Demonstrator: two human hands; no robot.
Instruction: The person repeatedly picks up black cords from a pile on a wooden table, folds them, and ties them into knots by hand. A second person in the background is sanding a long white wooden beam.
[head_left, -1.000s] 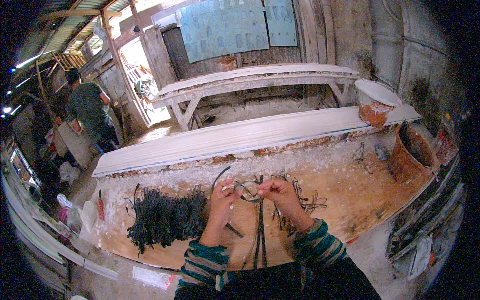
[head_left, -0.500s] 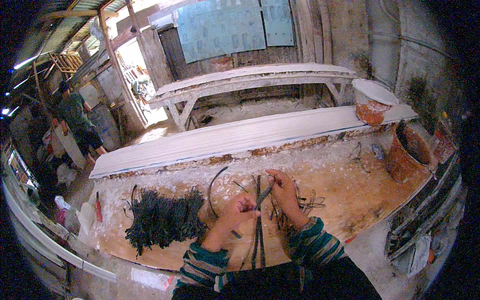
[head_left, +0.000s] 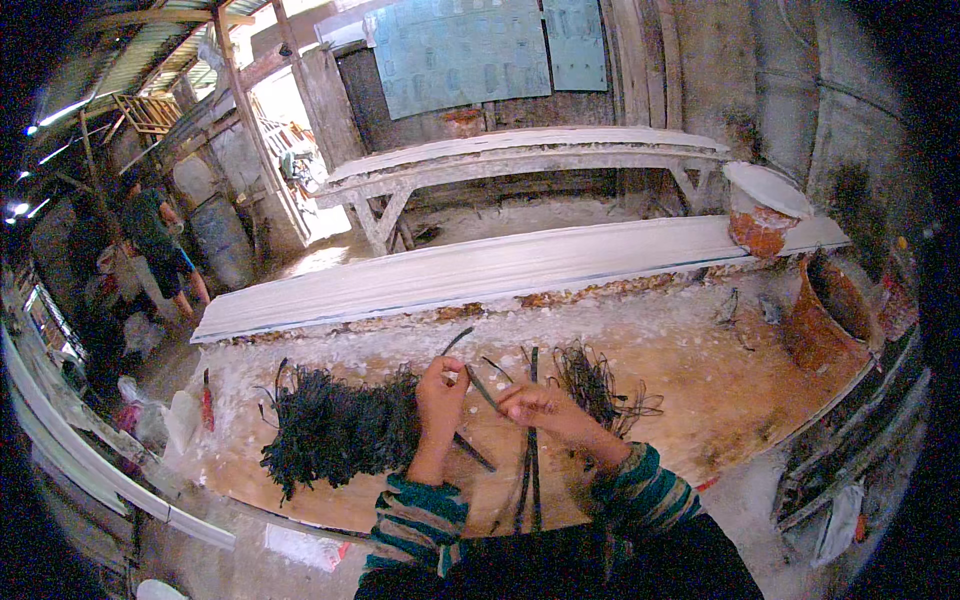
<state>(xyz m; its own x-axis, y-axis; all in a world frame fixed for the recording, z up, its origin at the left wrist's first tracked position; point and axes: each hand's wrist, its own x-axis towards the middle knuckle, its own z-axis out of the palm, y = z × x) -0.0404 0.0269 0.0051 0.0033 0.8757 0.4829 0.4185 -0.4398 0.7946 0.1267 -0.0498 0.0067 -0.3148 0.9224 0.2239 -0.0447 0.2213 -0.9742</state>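
Currently, the left hand (head_left: 440,392) and right hand (head_left: 545,410) each pinch a dark strip (head_left: 483,388) above the wooden table (head_left: 710,410), its long axis slanting from upper left down to the right. Left of both lies a black bundle (head_left: 340,425); long loose strips (head_left: 534,480) below the right hand point toward the table's near edge.

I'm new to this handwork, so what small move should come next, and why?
Probably draw the left hand and right hand slightly apart, straightening the dark strip: it slants from one hand to the other and looks slightly curved, with loose strips lying nearby.
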